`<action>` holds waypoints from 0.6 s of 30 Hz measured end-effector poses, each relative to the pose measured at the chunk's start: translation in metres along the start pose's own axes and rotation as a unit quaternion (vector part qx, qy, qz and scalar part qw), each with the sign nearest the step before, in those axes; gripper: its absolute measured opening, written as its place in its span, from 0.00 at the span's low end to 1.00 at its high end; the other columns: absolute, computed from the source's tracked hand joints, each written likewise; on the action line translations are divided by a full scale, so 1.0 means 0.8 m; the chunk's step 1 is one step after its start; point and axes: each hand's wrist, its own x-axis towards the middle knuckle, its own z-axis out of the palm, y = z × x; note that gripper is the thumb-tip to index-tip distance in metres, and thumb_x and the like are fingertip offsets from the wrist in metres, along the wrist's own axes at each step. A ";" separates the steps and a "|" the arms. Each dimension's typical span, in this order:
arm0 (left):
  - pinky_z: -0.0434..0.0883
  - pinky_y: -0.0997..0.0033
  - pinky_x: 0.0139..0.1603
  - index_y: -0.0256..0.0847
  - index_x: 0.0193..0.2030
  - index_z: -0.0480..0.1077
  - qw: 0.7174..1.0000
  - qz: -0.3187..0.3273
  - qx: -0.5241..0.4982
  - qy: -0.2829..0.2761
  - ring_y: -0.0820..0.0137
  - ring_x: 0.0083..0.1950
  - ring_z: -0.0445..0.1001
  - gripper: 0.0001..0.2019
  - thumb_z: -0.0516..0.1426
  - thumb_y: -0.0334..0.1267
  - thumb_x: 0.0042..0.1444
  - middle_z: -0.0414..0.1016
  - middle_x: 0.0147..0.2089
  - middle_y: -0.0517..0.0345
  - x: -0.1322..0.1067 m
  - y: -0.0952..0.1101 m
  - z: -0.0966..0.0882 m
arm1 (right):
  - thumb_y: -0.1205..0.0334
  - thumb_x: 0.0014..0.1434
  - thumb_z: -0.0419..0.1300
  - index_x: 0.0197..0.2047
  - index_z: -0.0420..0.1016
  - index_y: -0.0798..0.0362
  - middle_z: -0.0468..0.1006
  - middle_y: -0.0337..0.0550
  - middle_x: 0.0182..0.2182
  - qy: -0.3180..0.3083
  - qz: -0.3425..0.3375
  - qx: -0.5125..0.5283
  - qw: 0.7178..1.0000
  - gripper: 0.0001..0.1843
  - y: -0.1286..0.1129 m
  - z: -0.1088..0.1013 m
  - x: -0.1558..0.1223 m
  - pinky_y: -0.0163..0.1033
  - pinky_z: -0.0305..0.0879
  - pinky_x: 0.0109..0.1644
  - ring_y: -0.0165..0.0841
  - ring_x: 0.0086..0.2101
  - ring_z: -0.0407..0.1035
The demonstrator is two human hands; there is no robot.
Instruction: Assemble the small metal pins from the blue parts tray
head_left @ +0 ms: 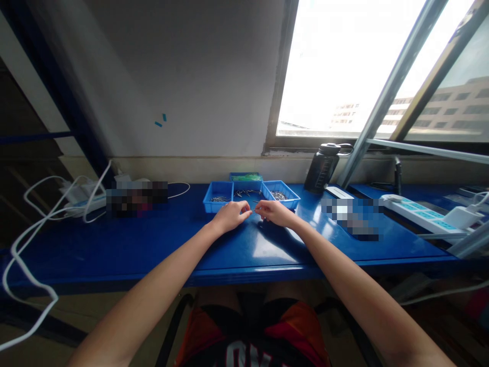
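Note:
My left hand and my right hand meet fingertip to fingertip just above the table, in front of the blue bins. Both are closed in a pinch. Something small and thin shows at the fingertips, too small to name. Behind my left hand stands the left blue bin, holding small slim metal pieces. The right blue bin holds many small metal parts. Between them, a middle bin with dark, slender metal pieces is partly hidden by my hands.
A further blue bin with green material sits at the back. A black bottle stands by the window. White power strips and cables lie at both sides of the blue table. Two areas are blurred out.

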 end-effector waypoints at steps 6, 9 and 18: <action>0.61 0.76 0.27 0.42 0.36 0.69 0.999 -0.031 0.021 -0.011 0.70 0.31 0.70 0.12 0.50 0.44 0.53 0.73 0.31 0.58 -0.001 -0.001 -0.002 | 0.54 0.56 0.49 0.34 0.69 0.55 0.72 0.37 0.21 0.010 0.011 -0.009 1.000 0.14 0.005 -0.001 0.001 0.31 0.59 0.26 0.25 0.19 0.62; 0.62 0.75 0.28 0.42 0.37 0.69 0.999 -0.034 0.030 -0.016 0.70 0.32 0.70 0.11 0.50 0.43 0.53 0.74 0.31 0.58 -0.001 0.000 -0.002 | 0.54 0.57 0.48 0.33 0.69 0.55 0.71 0.37 0.21 0.012 0.017 -0.016 1.000 0.14 0.007 -0.001 0.001 0.31 0.58 0.26 0.25 0.19 0.62; 0.62 0.74 0.30 0.41 0.38 0.69 0.997 -0.040 0.061 -0.016 0.68 0.32 0.70 0.15 0.45 0.45 0.56 0.73 0.32 0.54 -0.003 0.005 -0.005 | 0.52 0.58 0.46 0.27 0.67 0.55 0.71 0.37 0.20 0.001 0.025 -0.046 0.999 0.18 0.009 -0.001 0.000 0.31 0.56 0.27 0.25 0.21 0.61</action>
